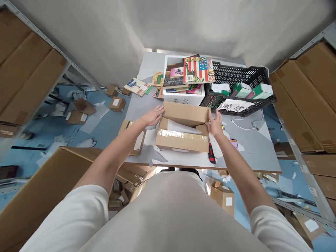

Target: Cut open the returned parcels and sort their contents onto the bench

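A cardboard box [181,141] lies on the table in front of me, with its top opened and clear tape along its near side. Inside it shows a sheet of white wrapping [180,126]; what lies beneath is hidden. The long far flap [186,112] is raised. My left hand [154,116] grips this flap at its left end. At the other end, the fingers of my right hand [215,123] close round the flap's right edge. A red and black box cutter [211,154] lies right of the box, below my right hand.
Behind the box stand a white bin [183,99] of books and a black crate [236,75] holding green-white packs. A flat cardboard package [138,142] lies left, a phone [233,144] right. Loose books [138,86] lie far left. Shelves of cartons [309,101] flank the table.
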`<state>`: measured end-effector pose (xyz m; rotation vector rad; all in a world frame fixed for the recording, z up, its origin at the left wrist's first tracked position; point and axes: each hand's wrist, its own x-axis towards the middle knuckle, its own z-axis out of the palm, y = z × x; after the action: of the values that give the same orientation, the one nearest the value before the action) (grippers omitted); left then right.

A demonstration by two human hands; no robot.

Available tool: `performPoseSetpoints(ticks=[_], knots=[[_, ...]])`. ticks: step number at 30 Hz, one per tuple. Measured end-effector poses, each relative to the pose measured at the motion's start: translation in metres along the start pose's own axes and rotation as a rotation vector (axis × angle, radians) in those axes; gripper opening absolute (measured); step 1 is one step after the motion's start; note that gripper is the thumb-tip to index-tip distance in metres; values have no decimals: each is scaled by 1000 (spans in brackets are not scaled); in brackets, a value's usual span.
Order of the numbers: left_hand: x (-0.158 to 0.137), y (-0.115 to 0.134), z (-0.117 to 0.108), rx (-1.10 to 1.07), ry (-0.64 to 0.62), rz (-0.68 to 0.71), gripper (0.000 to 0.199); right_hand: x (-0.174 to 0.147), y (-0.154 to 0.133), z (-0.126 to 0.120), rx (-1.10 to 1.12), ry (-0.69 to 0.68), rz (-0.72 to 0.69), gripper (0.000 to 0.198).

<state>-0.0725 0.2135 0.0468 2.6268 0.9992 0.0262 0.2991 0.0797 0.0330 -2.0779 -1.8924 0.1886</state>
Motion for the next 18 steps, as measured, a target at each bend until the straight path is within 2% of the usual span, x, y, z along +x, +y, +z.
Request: performPoseSetpoints(ticks=[2, 4, 6, 7, 10, 13, 18], knots=[[10, -5, 3, 28, -62, 12, 65, -18, -15, -12, -82, -50, -160, 60], [13, -6, 7, 38, -82, -4, 68, -40, -32, -21, -98, -228, -322, 61], [11, -5, 10, 42, -100, -21, 67, -62, -46, -26, -126, -376, -369, 65], [10, -5, 10, 45, -113, -30, 67, -73, -51, -27, -148, -398, -357, 65], [7, 0, 6, 59, -161, -62, 65, -103, -57, -24, -160, -335, -307, 52], [6, 9, 3, 95, -201, -75, 67, -125, -57, -19, -81, -277, -248, 42], [9, 21, 4, 154, -214, -117, 64, -133, -59, -16, 23, -269, -251, 39]])
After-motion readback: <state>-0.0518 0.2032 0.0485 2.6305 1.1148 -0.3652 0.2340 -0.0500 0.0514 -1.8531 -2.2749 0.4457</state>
